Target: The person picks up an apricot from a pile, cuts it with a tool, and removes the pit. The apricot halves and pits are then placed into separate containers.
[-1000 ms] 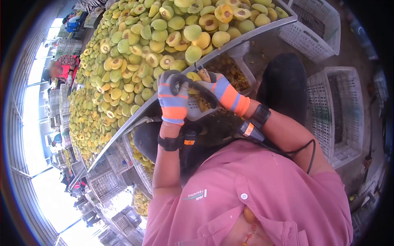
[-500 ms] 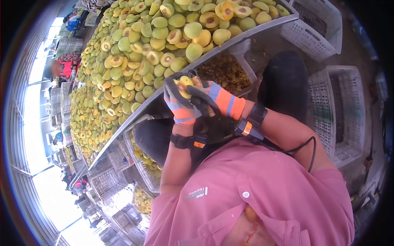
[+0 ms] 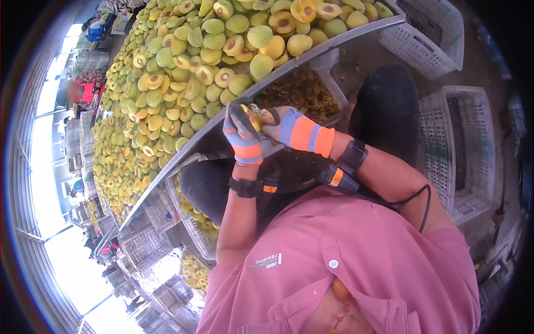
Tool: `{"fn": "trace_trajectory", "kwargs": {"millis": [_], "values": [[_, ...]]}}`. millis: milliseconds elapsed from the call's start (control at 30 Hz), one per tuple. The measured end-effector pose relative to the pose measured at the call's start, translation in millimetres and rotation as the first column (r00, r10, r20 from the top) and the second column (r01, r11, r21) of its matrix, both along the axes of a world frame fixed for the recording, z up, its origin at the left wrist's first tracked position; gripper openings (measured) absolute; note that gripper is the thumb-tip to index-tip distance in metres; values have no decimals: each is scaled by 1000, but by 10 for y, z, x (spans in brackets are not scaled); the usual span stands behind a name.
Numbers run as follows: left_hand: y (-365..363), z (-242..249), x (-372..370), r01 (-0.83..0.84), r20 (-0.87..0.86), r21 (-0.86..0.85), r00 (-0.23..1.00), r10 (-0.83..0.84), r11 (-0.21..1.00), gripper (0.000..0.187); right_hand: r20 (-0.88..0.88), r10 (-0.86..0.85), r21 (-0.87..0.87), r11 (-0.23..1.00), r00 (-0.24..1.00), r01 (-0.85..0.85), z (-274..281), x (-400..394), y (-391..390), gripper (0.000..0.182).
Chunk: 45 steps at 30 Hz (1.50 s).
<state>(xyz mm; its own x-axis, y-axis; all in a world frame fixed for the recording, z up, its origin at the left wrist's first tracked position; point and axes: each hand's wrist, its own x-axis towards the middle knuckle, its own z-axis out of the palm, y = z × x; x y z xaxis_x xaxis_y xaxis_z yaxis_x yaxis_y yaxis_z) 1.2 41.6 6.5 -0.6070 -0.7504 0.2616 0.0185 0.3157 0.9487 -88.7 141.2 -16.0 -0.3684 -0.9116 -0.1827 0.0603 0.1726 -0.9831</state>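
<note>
Both hands wear striped grey and orange gloves and meet over the metal table's edge. My left hand [image 3: 242, 131] is wrapped round a yellow-green fruit piece [image 3: 248, 116]. Against that fruit, my right hand [image 3: 283, 125] is closed on a small tool [image 3: 266, 116] with a metal tip and a brownish handle, mostly hidden by the glove. Beyond the hands lies a large heap of halved green and yellow fruit [image 3: 183, 72], some halves showing brown pit hollows. Below and right of the hands sits a container of brown pits and scraps [image 3: 303, 92].
The metal table rim [image 3: 345, 39] runs diagonally past my knees. White plastic crates [image 3: 467, 150] stand at the right, another crate [image 3: 420, 39] at the upper right. A crate of fruit [image 3: 194, 217] is beside my left leg. A person in red [image 3: 86, 92] is at the far left.
My right hand has turned and shifted slightly, so the tool's metal tip now shows over the fruit. My left hand's fingers have moved round the fruit. The view has shifted slightly.
</note>
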Motion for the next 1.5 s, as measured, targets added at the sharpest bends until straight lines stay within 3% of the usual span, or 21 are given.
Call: {"fn": "trace_trajectory", "kwargs": {"millis": [67, 333, 367, 467, 567, 633, 767, 833, 867, 900, 933, 1033, 1133, 1233, 1267, 1300, 1367, 1433, 1500], "values": [[19, -25, -7, -14, 16, -146, 1000, 16, 989, 43, -32, -6, 4, 1000, 999, 6, -27, 6, 8, 28], [26, 81, 18, 10, 75, 219, 997, -28, 976, 40, -449, 23, -35, 998, 893, -43, 49, 27, 97, 23], [10, 95, 18, -8, 99, 278, 995, -20, 961, 41, -356, 67, -10, 997, 932, -75, 48, 6, 117, 23], [-80, 168, 56, 173, 141, 160, 971, -196, 972, 41, -102, 177, 67, 983, 979, -171, 254, -103, 212, 24], [-307, 275, 91, 473, 293, 116, 824, -485, 873, 39, 25, 219, 141, 965, 975, -221, 411, -182, 294, 26], [-319, 227, 74, 398, 309, 181, 845, -436, 899, 35, 68, 202, 140, 968, 977, -210, 218, -170, 241, 27], [-221, 209, 51, 223, 235, 309, 924, -301, 925, 29, 266, 280, -83, 960, 922, -267, 28, -192, 176, 30], [-31, 285, 56, 205, 186, 59, 959, -212, 977, 30, 410, 292, -86, 956, 864, -281, 65, -189, 199, 32], [25, 305, 74, 179, 156, -67, 974, -167, 982, 31, 395, 301, -41, 950, 868, -310, 30, -160, 184, 34], [15, 245, 116, 147, 189, -36, 972, -138, 988, 32, 381, 313, 6, 940, 870, -341, 15, -113, 163, 37], [8, 199, 156, 138, 192, 30, 971, -141, 990, 30, 363, 328, 53, 927, 872, -371, 3, -84, 141, 39], [-45, 82, 190, 130, 164, 231, 972, -171, 964, 25, 63, 165, 275, 945, 984, -176, 216, -24, 188, 46], [-116, 63, 222, 170, 203, 428, 939, -278, 888, 25, 146, 229, 265, 928, 962, -261, 304, -104, 228, 43], [-252, 258, 234, 527, 249, 238, 779, -576, 816, 24, 314, 511, -227, 859, 800, -460, 65, -150, 292, 38], [-275, 307, 242, 630, 278, 174, 705, -652, 756, 24, 405, 517, -248, 856, 754, -453, 37, -128, 307, 35], [-273, 305, 272, 545, 252, 308, 744, -620, 780, 25, 488, 522, -270, 852, 700, -447, 57, -98, 311, 31], [-249, 335, 357, 345, 289, 163, 879, -379, 924, 25, 700, 487, -307, 865, 522, -396, 22, -88, 253, 27], [-352, 323, 520, 84, 268, 9, 960, -84, 996, 25, 901, 368, -294, 908, 231, -298, -158, -92, 189, 25], [-550, 258, 779, -235, 189, -124, 948, 256, 964, 23, 890, 85, 15, 977, 449, -215, -293, -147, 136, 23]]}}
